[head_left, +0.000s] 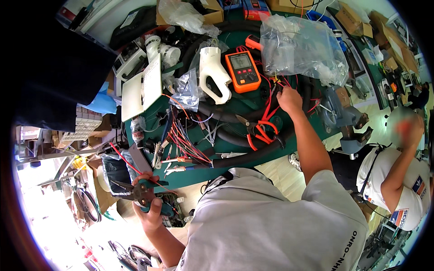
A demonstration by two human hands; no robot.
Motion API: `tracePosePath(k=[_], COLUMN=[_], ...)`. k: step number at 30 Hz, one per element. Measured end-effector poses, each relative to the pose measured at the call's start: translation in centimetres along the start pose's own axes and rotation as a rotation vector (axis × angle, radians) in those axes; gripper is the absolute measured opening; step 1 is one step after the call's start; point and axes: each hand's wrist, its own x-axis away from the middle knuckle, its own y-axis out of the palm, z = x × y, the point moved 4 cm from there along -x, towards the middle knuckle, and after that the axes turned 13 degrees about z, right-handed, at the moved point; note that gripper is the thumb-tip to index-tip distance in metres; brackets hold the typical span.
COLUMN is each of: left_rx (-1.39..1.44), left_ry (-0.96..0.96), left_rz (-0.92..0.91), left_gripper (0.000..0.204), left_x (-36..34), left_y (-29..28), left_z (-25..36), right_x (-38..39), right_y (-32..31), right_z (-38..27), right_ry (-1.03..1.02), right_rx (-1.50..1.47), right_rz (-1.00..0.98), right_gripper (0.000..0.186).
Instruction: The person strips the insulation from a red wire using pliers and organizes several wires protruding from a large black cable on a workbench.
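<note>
My left hand, at the lower left off the table's edge, is closed around pliers with dark jaws and teal handles. The jaws point left, and a thin red wire sticks up beside that hand. Stretched over the right part of the table, my right hand has its fingers closed at a dark part among red wires; what they grip is largely hidden. Orange-handled cutters lie just below and left of it. Left of that hand is an orange meter with a grey screen.
Thick black cable crosses the green table, its bundle of red wires fanned out at left. A white charging-gun-like handle, an open notebook and plastic bags lie behind. A vise stands right; another person is beyond it.
</note>
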Motion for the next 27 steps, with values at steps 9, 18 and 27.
tracePosePath(k=[9,18,27], left_rx=[0.021,0.072,0.068], left_ry=[0.042,0.056,0.026], left_rz=[0.008,-0.068,-0.178], left_gripper=[0.075,0.074,0.072], left_x=[-0.4,-0.9,-0.8], left_y=[0.9,1.8,3.4], left_z=[0.5,0.7,0.9], right_x=[-2.6,-1.4,-0.4], right_y=[-13.5,-20.6,-14.0], right_z=[-2.1,-2.0,0.8], right_ry=[-0.215,-0.277,-0.378], right_rx=[-0.040,-0.163,-0.172], right_rz=[0.365,0.217,-0.035], right_gripper=[0.023,0.022,0.022])
